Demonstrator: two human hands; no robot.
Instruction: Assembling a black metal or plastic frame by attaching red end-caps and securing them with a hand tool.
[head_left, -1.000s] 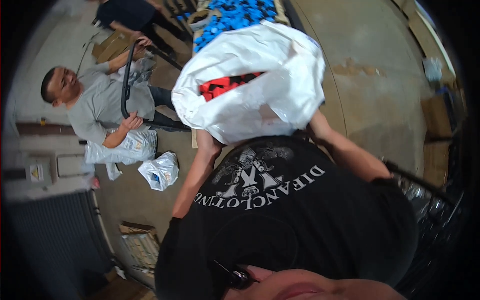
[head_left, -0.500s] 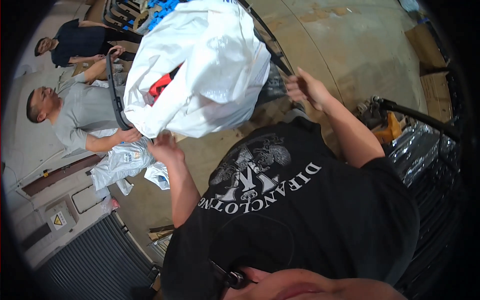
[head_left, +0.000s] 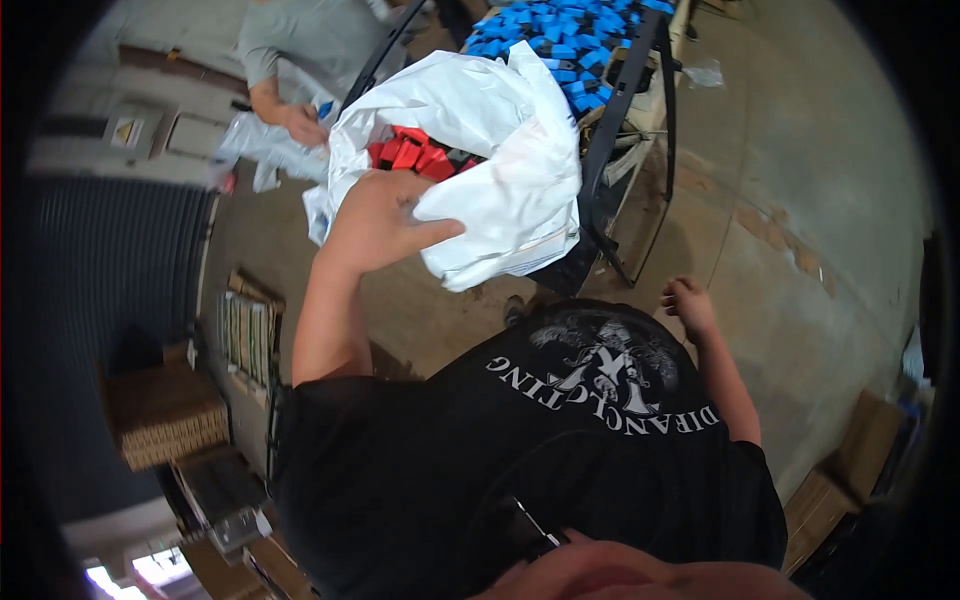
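Observation:
A large white plastic bag [head_left: 520,190] stands with its mouth gaping, and red and black plastic pieces [head_left: 425,157] show inside. My left hand [head_left: 380,220] is closed over the near rim of the bag, thumb outside and fingers toward the opening; part of the fingers is hidden. My right hand [head_left: 688,303] hangs low at my right side, away from the bag, its fingers curled with nothing visible in them.
Many blue pieces [head_left: 570,45] lie in a dark-framed holder [head_left: 628,90] beyond the bag. A co-worker's hand [head_left: 303,125] is left of the bag, near white plastic bags [head_left: 265,140]. Cardboard boxes [head_left: 165,410] stand at left, another carton [head_left: 865,445] at right.
My view has swung, bringing the blue pieces into fuller sight. My left hand has come onto the bag's rim. The right hand has lowered, and its fingers have curled in.

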